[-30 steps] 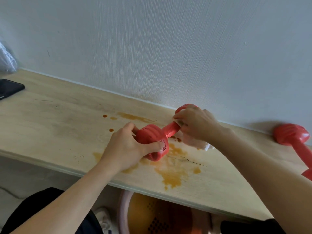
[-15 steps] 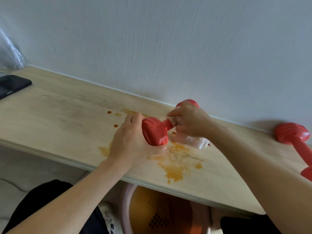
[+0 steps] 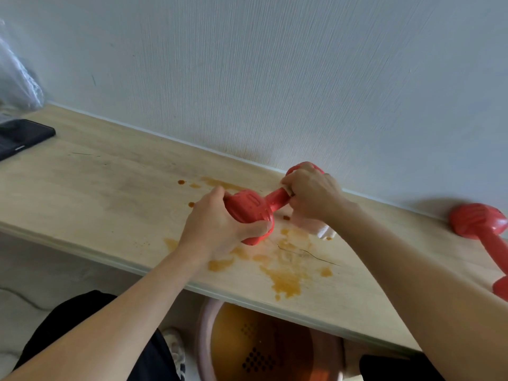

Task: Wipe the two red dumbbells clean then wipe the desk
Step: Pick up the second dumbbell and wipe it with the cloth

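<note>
1. At the desk's far left edge you see a flat black phone (image 3: 23, 136).
2. Beyond it sits a crinkled clear plastic bag (image 3: 16, 78).
3. Under the desk's front edge you see a pink round basin (image 3: 204, 339) holding an orange perforated strainer (image 3: 261, 350).

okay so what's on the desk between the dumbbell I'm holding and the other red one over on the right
In the head view, between the held dumbbell and the second dumbbell lie the white cloth under your right hand and your forearm; beyond, bare desk.

Glossy red plastic dumbbell (image 3: 248, 206), soft white cloth (image 3: 316, 225), and a matt pale wood desk (image 3: 110, 188) with orange stains.
</note>
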`<state>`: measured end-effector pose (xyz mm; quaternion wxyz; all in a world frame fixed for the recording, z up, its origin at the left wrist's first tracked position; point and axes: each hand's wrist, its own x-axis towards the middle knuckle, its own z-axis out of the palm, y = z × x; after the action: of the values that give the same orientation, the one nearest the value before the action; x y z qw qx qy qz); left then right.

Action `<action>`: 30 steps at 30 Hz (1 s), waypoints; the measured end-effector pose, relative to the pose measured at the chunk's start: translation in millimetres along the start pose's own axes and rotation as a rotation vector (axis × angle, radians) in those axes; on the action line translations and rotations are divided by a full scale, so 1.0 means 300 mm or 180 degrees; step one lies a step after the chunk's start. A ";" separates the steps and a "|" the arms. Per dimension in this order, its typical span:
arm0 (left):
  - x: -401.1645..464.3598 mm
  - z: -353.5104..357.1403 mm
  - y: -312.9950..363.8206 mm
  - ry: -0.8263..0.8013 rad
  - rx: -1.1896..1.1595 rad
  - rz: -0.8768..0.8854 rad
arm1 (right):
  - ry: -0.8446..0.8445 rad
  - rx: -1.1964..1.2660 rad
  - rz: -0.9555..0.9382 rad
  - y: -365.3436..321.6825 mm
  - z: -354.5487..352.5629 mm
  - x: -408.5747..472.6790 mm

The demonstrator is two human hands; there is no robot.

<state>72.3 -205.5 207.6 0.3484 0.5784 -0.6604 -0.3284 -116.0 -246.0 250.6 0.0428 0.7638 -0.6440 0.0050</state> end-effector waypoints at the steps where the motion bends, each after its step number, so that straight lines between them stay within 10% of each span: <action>1: 0.000 0.002 0.001 -0.0012 0.0012 0.0005 | -0.0065 0.0121 -0.0074 -0.015 -0.002 -0.009; 22: -0.021 -0.007 0.009 -0.0049 0.0210 -0.0027 | -0.0300 0.1153 -0.0430 -0.048 -0.038 -0.101; 30: -0.033 0.018 -0.004 0.0193 0.0821 0.0249 | -0.0024 0.0198 0.0028 0.014 -0.016 -0.034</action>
<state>69.2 -195.5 202.8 0.3035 0.6019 -0.7084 -0.2094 -121.5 -236.3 255.0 0.0167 0.7619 -0.6471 0.0224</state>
